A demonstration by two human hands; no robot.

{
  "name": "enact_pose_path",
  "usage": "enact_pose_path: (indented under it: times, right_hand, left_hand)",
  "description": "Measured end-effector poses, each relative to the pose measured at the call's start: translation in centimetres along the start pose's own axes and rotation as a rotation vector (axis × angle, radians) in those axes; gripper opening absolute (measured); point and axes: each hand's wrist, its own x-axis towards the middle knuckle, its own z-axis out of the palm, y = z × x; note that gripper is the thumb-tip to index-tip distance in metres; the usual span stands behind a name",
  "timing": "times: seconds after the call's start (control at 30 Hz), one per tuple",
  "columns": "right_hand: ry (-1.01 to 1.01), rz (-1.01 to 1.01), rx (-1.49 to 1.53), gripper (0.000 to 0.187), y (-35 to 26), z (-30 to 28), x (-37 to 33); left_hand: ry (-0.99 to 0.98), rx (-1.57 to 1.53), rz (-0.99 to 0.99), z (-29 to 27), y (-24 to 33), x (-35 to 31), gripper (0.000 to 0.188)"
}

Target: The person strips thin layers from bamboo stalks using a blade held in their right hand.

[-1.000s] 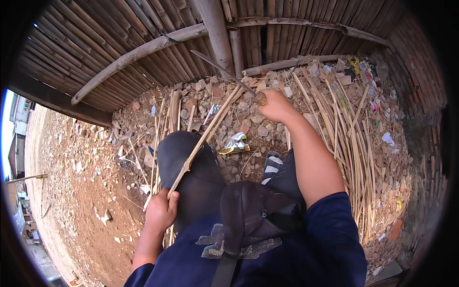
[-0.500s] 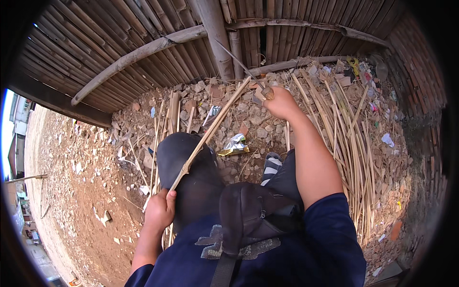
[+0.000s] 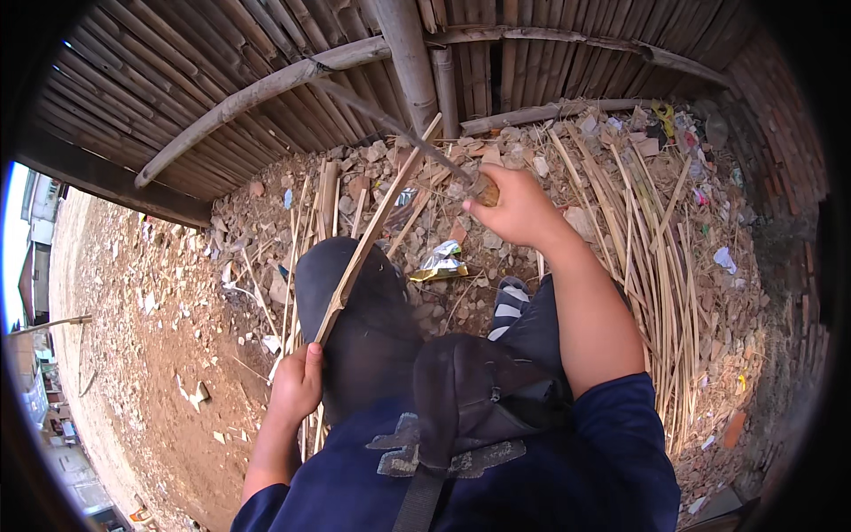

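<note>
Left hand (image 3: 297,383) grips bamboo (image 3: 370,239); black bag (image 3: 454,395) hides contents.

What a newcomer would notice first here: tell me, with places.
Probably the long blade in the right hand, crossing, in this view, the bamboo strip held by the left hand. Next, the shiny foil wrapper on the rubble beside the left knee, and the pile of pale strips at right.

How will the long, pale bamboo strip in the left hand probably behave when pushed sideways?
The long, pale bamboo strip is probably fairly stiff, running nearly straight beyond the left hand. It looks slender, so likely light and slightly springy. Its uneven node may keep it from rolling smoothly.
</note>
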Motion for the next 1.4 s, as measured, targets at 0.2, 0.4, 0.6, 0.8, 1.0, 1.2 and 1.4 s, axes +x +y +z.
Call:
enact_pose_path:
  times: [0.2, 0.4, 0.6, 0.8, 1.0, 1.2, 1.4]
  right_hand:
    - [-0.296, -0.293, -0.193, 0.025, -2.8, 4.7, -0.9]
    - [-0.291, -0.113, 0.008, 0.029, 0.0, 5.0, 1.4]
    - [-0.436, -0.133, -0.326, 0.043, -3.5, 5.6, -0.4]
    - [-0.419, -0.075, -0.194, 0.04, -2.6, 5.7, 0.0]
    - [-0.483, -0.081, -0.124, 0.039, -1.0, 5.6, 1.9]
    - [-0.329, -0.163, -0.244, 0.027, -3.0, 6.4, -0.3]
    - [-0.221, 0.018, -0.051, 0.029, 1.0, 4.8, 2.1]
  left_hand:
    - [-0.031, 0.048, -0.048, -0.2, 0.9, 0.3, 0.062]
    - [0.01, 0.088, -0.054, 0.3, 1.5, 0.5, 0.061]
    - [0.024, 0.233, -0.037, 0.4, 2.2, 0.0, 0.053]
    - [0.079, 0.248, 0.029, 0.5, 1.9, 0.3, 0.048]
    - [0.103, 0.24, 0.053, 0.8, 2.8, 0.4, 0.047]
    - [0.131, 0.272, 0.084, 0.9, 1.7, -0.4, 0.046]
    - [0.113, 0.273, 0.075, 0.8, 2.3, 0.1, 0.044]
